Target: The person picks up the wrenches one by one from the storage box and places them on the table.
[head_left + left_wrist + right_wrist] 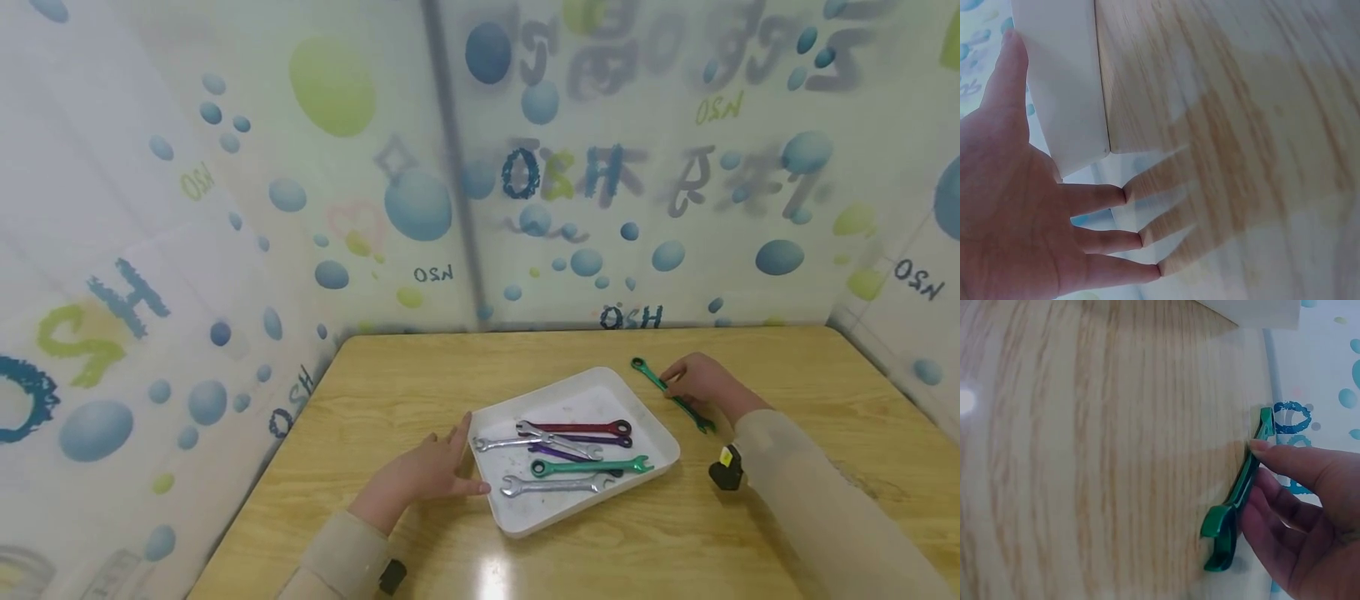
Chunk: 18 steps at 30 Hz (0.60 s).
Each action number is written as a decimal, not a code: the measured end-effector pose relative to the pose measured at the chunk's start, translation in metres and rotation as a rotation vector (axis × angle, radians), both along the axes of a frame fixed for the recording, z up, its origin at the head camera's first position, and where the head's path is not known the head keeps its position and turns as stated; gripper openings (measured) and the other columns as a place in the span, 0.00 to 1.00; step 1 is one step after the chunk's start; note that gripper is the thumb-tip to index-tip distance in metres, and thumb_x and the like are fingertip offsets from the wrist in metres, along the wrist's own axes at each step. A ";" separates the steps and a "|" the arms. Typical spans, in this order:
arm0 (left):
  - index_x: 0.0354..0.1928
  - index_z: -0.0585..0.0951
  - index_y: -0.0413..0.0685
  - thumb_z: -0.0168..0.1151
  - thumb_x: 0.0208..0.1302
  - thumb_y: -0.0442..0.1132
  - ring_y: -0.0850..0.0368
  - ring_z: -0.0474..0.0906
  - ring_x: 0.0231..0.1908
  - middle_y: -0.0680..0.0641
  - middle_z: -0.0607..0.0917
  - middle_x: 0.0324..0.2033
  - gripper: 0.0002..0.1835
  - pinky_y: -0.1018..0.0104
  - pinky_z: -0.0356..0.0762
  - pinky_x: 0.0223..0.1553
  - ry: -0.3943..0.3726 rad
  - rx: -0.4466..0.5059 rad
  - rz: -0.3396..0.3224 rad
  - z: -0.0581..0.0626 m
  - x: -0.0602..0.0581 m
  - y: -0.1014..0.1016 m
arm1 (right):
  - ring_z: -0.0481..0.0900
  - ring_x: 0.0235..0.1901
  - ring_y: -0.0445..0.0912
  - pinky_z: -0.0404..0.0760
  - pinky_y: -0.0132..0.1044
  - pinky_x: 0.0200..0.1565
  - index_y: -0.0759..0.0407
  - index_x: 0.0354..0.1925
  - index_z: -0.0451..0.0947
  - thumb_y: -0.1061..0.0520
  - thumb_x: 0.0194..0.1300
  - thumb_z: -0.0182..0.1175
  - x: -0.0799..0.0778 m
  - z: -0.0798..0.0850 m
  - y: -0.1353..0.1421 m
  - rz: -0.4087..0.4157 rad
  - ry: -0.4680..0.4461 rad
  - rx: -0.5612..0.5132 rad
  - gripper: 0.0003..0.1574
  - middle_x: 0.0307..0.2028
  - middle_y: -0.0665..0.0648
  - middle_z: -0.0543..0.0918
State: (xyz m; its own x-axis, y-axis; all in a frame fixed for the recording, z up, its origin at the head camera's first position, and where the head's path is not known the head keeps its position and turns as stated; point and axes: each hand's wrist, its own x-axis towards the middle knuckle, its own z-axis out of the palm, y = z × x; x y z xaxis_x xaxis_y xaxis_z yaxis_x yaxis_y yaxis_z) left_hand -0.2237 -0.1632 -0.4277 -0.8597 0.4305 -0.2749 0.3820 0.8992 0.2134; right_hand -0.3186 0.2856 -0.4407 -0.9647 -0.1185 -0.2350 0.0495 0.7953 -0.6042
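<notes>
My right hand [703,382] pinches a green wrench [683,406] by the middle of its shaft, right of the tray. In the right wrist view the thumb lies on one side of the green wrench [1244,479] and the curled fingers on the other, its open jaw pointing toward the camera. My left hand [431,469], fingers spread and straight, rests at the left wall of the white tray [517,527]. In the left wrist view the thumb and index finger of this hand [1029,219] lie along the tray's side [1066,87], the other fingertips at the tabletop.
Several wrenches lie in the tray, among them a red one [577,428], a second green one [592,467] and a silver one [555,485]. The wooden table [405,367] ends at patterned curtains [570,275] behind and at the left.
</notes>
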 end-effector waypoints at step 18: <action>0.77 0.41 0.40 0.58 0.53 0.74 0.22 0.59 0.63 0.33 0.61 0.70 0.64 0.36 0.65 0.60 0.005 -0.001 0.017 -0.002 0.001 0.001 | 0.79 0.31 0.49 0.83 0.40 0.33 0.72 0.52 0.78 0.57 0.66 0.63 0.007 0.018 0.002 -0.006 0.055 -0.063 0.22 0.37 0.62 0.82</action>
State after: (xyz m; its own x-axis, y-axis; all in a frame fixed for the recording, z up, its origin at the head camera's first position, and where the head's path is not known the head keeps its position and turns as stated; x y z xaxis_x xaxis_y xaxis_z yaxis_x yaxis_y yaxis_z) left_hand -0.2228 -0.1619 -0.4299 -0.8684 0.4155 -0.2707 0.3679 0.9058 0.2103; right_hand -0.3113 0.2876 -0.4229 -0.9767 -0.1254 -0.1740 0.0197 0.7554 -0.6550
